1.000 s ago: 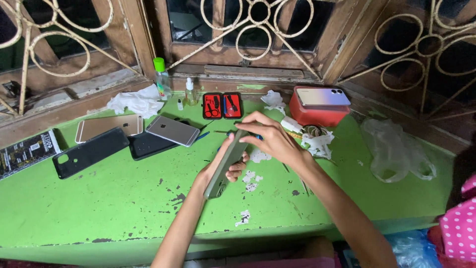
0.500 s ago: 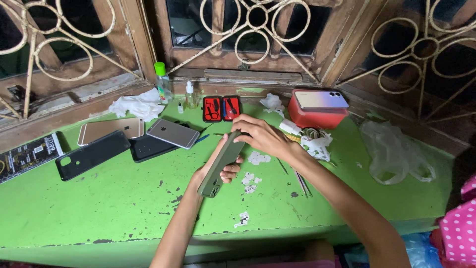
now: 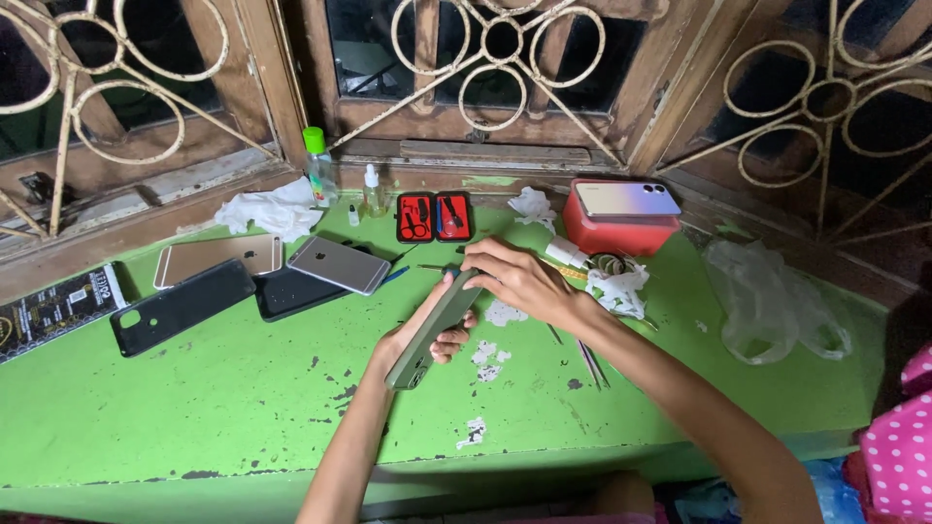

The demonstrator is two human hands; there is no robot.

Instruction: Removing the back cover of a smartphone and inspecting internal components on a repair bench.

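Item: grey-green phone (image 3: 435,328), held clear of the green table (image 3: 194,388) near its middle, tilted on edge with the camera end low and toward the person. The tilt turns one long edge upward, where the upper hand can reach it.

Left hand (image 3: 416,342): closed around the lower half of the phone from beneath, thumb and fingers wrapping the body. It serves as cradle, steadying the item while the other hand acts.

Right hand (image 3: 519,281): curled over the phone's upper end, fingertips pressing at the top edge. Whether it pinches a small tool or only the edge itself cannot be told from this angle.

Nearby, on the table:
- White paper scraps (image 3: 490,335), scattered just beside and below the phone.
- Tweezers (image 3: 590,361), lying flat to the right of the hands, within easy reach.
- Red tool case (image 3: 434,215), open, behind the hands by the window sill.
- Red box (image 3: 617,229) with a pale iridescent phone (image 3: 621,199) resting on top, kept off the work area.
- Silver phone (image 3: 339,264), face down, lying partly over a dark phone (image 3: 286,293).
- Gold phone (image 3: 217,258), face down, and a black case (image 3: 180,306), set aside at left.
- Green-capped bottle (image 3: 317,165) and small dropper bottle (image 3: 373,189), upright at the back edge.
- Crumpled white cloth (image 3: 272,209), back left; clear plastic bag (image 3: 772,301), far right.
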